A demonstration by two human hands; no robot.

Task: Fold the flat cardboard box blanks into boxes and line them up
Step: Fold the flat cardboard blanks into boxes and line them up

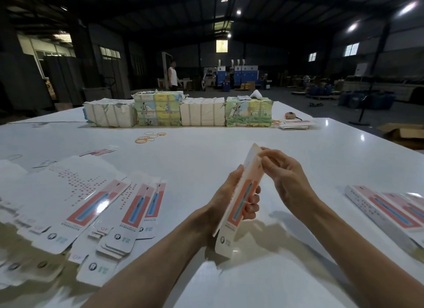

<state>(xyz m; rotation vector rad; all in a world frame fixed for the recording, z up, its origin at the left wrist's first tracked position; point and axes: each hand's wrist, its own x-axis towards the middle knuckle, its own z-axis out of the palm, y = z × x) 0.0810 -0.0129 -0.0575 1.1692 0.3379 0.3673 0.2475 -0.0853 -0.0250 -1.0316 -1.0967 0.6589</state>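
Long narrow box blank (pixel 241 204), part-folded, held tilted above the white table (pixel 206 156), its upper end leaning away. Left hand (pixel 226 193) grips it at mid-length, fingers curled round the far face, thumb along the near edge. Right hand (pixel 286 177) pinches the blank's upper end between thumb and bent fingertips. Out past the left knuckles, a loose spread of flat blanks (pixel 87 200) overlaps on the table. Beyond the right wrist, folded boxes (pixel 385 210) lie side by side, touching. Well ahead of the fingertips, scattered rubber bands (pixel 149 137); further still, a row of wrapped bundles (pixel 179 111).
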